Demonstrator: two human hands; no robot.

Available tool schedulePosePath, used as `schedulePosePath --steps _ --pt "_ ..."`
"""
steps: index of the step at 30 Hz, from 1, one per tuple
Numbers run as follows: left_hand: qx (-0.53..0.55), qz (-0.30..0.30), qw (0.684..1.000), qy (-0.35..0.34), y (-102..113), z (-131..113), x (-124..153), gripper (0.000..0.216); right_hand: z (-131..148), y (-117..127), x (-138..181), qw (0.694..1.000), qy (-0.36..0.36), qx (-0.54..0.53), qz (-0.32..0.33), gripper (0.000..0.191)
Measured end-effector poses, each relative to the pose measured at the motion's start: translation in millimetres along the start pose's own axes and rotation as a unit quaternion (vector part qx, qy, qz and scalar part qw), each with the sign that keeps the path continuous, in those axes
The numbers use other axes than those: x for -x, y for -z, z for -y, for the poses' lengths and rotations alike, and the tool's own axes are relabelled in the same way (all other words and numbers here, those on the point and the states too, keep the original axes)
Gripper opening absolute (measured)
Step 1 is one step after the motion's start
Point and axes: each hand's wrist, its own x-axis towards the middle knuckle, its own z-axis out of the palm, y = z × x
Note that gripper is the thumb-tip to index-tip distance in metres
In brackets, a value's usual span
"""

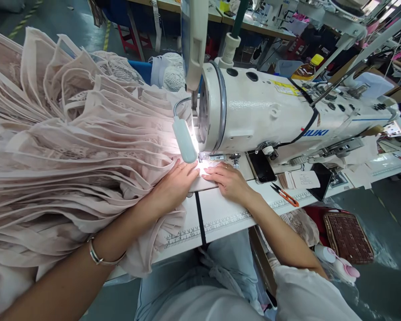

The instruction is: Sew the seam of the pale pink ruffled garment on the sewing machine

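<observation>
My left hand (173,186) lies with fingers stretched out near the needle area of a white sewing machine (254,109). My right hand (231,183) rests palm down opposite it, fingers extended and slightly bent. A pale piece of fabric (202,171) lies between the fingertips, overexposed by the lamp, so its edges are hard to make out. Both hands press flat there rather than gripping. A small lamp (185,140) hangs just above my left fingertips. Beside my left forearm spreads a large heap of pale pink fabric pieces (87,151), some with lace.
On the white table (220,209), right of my right hand, are a phone (261,167), orange thread snips (285,195) and paper tags (302,179). A printed ruler runs along the front edge. A yellow-capped bottle (307,69) stands behind the machine. Bags hang or lie below right.
</observation>
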Motion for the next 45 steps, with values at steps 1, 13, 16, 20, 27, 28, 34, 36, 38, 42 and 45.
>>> schedulePosePath --steps 1,13,16,20,27,28,34,36,38,42,45 --pt "0.0 0.002 1.0 0.003 0.8 -0.4 -0.5 0.044 0.4 -0.4 -0.6 1.0 -0.002 0.005 -0.001 0.047" --pt "-0.044 -0.014 0.998 0.035 7.2 -5.2 -10.0 0.034 7.8 1.1 -10.4 0.998 -0.06 0.007 0.035 0.055" --pt "-0.09 -0.03 0.994 0.054 13.5 -8.8 -9.0 0.029 10.6 2.2 -13.8 0.994 -0.087 0.012 0.064 0.057" --pt "-0.144 -0.046 0.988 0.033 20.5 -12.5 -7.4 0.028 13.8 2.1 -17.5 0.988 -0.112 0.042 0.101 0.064" --pt "-0.133 -0.04 0.99 0.012 20.8 -13.5 -8.7 0.03 14.1 0.5 -18.9 0.982 -0.108 0.08 0.13 0.062" --pt "-0.128 -0.032 0.991 0.016 21.5 -13.9 -9.3 0.029 14.1 0.5 -18.6 0.983 -0.106 0.079 0.129 0.061" --pt "-0.095 0.075 0.99 0.073 30.8 -20.5 -12.4 0.026 16.1 2.0 -21.0 0.974 -0.155 0.079 0.142 0.051" --pt "-0.091 0.114 0.985 0.094 32.9 -22.9 -13.3 0.025 16.9 3.7 -23.7 0.969 -0.176 0.078 0.158 0.053" --pt "-0.095 0.135 0.976 0.14 34.1 -24.6 -15.0 0.028 17.8 5.3 -26.7 0.964 -0.192 0.074 0.17 0.055" --pt "-0.112 0.187 0.954 0.208 36.6 -25.4 -23.7 0.037 18.7 6.4 -31.8 0.955 -0.229 0.059 0.177 0.053" --pt "-0.112 0.22 0.941 0.232 39.4 -23.1 -34.6 0.043 18.0 6.6 -33.2 0.942 -0.27 0.078 0.186 0.049"
